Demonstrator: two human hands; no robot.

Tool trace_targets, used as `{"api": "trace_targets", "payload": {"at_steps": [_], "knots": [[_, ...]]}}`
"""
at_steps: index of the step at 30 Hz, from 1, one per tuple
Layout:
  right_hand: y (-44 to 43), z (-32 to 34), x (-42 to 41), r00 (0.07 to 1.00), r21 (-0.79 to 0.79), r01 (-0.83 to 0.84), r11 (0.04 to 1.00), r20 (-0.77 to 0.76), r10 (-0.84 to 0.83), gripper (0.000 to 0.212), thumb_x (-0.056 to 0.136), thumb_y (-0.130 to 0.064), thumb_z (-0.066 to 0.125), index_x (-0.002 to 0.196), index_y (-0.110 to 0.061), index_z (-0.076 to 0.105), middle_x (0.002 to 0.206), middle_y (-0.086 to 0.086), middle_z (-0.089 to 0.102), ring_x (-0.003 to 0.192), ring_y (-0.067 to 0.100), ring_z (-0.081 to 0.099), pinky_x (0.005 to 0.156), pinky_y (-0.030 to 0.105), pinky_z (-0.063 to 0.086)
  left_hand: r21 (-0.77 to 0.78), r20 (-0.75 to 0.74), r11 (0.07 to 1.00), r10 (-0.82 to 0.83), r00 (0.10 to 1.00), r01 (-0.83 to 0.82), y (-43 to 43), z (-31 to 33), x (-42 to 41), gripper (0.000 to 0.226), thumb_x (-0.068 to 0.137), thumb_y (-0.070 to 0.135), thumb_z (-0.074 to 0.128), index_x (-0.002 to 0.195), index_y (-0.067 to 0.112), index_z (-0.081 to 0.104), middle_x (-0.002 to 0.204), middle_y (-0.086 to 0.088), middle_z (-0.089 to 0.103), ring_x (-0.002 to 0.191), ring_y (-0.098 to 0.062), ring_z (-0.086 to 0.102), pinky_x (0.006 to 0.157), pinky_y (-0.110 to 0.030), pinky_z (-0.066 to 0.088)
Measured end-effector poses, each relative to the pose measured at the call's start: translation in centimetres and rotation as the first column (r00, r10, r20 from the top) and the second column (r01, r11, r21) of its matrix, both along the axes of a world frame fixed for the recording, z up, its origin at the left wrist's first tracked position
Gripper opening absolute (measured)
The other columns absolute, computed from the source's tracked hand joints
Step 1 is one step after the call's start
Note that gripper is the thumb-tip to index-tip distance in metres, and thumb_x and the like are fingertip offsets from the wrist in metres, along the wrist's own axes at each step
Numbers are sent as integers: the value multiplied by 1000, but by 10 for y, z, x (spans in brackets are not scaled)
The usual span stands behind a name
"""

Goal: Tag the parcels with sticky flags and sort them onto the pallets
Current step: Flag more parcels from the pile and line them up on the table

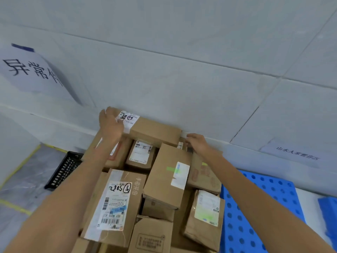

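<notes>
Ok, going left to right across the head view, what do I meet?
black crate → left hand → right hand → blue pallet

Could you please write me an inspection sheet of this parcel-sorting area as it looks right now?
Surface: blue perforated pallet shows to the right of the parcel pile.
Job's things: cardboard parcels stacked unevenly; a green sticky flag on the middle parcel; the far parcel lies along the wall.
Clutter: black plastic crate on the floor, left.
Hands: left hand rests on the far parcel's left end; right hand is at the pile's far right edge, grip unclear.
Cables: nothing seen.
Surroundings: tiled wall with a paper sign at left and another at right; yellow tape lines on the floor.
</notes>
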State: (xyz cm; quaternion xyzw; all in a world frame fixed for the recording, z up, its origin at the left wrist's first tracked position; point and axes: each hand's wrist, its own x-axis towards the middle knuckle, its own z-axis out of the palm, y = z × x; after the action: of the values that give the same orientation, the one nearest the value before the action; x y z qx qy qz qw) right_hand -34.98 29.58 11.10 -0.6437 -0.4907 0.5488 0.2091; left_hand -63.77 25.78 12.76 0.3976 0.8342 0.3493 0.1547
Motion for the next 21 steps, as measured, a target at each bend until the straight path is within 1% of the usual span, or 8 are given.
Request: {"api": "trace_targets", "payload": {"at_steps": [2, 4, 5, 7, 10, 14, 18, 21], "knots": [[1, -3, -15, 999, -40, -1, 999, -34, 0, 16, 90, -9, 49, 82, -12, 62, 84, 12, 56, 71, 21, 50, 60, 25, 40, -98, 108, 995, 7, 994, 4, -5, -15, -24, 50, 88, 14, 51, 133, -2, 37, 130, -25, 46, 122, -40, 43, 101, -46, 38], [-3, -4, -22, 999, -20, 1, 1000, -45, -2, 22, 91, -7, 47, 72, -12, 58, 76, 9, 56, 65, 18, 49, 52, 20, 39, -67, 201, 998, -7, 980, 20, -17, -17, -26, 46, 91, 17, 51, 132, 1, 38, 123, -17, 53, 110, -32, 52, 90, -39, 43], [-3, -3, -23, 1000, 20, -3, 1000, -14, 3, 21, 91, -7, 46, 76, -11, 60, 74, 7, 57, 67, 18, 51, 55, 21, 41, -41, 222, 999, -7, 975, 16, -22, -15, -25, 43, 93, 16, 51, 132, 3, 40, 122, -12, 54, 106, -26, 52, 87, -34, 42], [-4, 4, -20, 999, 126, 1, 992, 36, -5, 19, 90, -9, 47, 92, -8, 66, 80, 7, 60, 77, 22, 55, 70, 29, 45, 48, 221, 999, -12, 975, 2, -32, -7, -22, 42, 92, 14, 54, 132, 6, 44, 124, -9, 54, 110, -22, 52, 89, -27, 39], [-8, 30, -7, 1000, 254, 15, 967, -11, -13, 18, 91, -11, 50, 100, -8, 65, 88, 5, 59, 82, 19, 53, 73, 28, 41, 193, 123, 981, -41, 992, 17, -48, 17, -19, 45, 88, 17, 63, 130, 7, 50, 127, -11, 50, 113, -21, 53, 97, -30, 43], [-29, 82, 25, 988, 378, 70, 923, -153, -13, 30, 95, -19, 51, 123, -12, 57, 104, 1, 58, 93, 15, 54, 80, 30, 47, 337, 63, 940, -82, 995, 56, -74, 68, 0, 42, 85, 27, 67, 123, 10, 57, 119, -3, 50, 106, -12, 53, 90, -27, 43], [-66, 123, 72, 960, 462, 160, 872, -279, -28, 31, 94, -19, 52, 125, -18, 54, 93, -7, 56, 79, 5, 52, 69, 20, 45, 456, 173, 886, -180, 968, 83, -110, 119, 51, 31, 87, 25, 66, 114, 21, 51, 119, 7, 54, 111, -8, 51, 89, -22, 42], [-106, 145, 127, 907, 393, 273, 878, -409, -99, 26, 95, -24, 53, 120, -17, 54, 94, -6, 55, 83, 15, 53, 76, 35, 47, 510, 327, 859, -248, 912, 51, -150, 143, 109, 19, 89, 28, 64, 98, 28, 47, 105, 11, 57, 101, -7, 57, 82, -22, 48]]}}
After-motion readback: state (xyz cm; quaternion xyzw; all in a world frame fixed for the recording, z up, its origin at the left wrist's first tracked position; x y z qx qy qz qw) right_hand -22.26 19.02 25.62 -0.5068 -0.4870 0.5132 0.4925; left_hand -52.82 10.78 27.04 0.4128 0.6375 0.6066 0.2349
